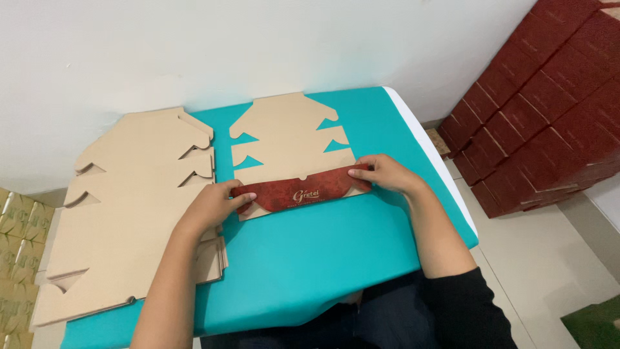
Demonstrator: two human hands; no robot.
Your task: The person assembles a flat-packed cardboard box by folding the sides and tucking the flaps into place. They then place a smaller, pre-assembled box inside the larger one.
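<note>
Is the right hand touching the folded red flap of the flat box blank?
Touching. The head view shows the right hand with fingertips pressed on the end of the red flap, no gap between them.

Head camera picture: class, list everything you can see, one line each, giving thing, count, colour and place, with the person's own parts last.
Flat box blank: one, tan inside, dark red outside, on the table in front of the person.
Folded flap: one, dark red with gold print, near edge of that blank, turned up and over.
Stack of flat blanks: one pile, count unclear, tan, left part of the table.
Table: one, teal top with a white edge.
Finished boxes: many, dark red, stacked on the floor at right.
Cartons: several, green and yellow, far left edge.
Wall: white, behind the table.
Left hand: pressing the flap's left end.
Right hand: fingers pinching the flap's right end.
</note>
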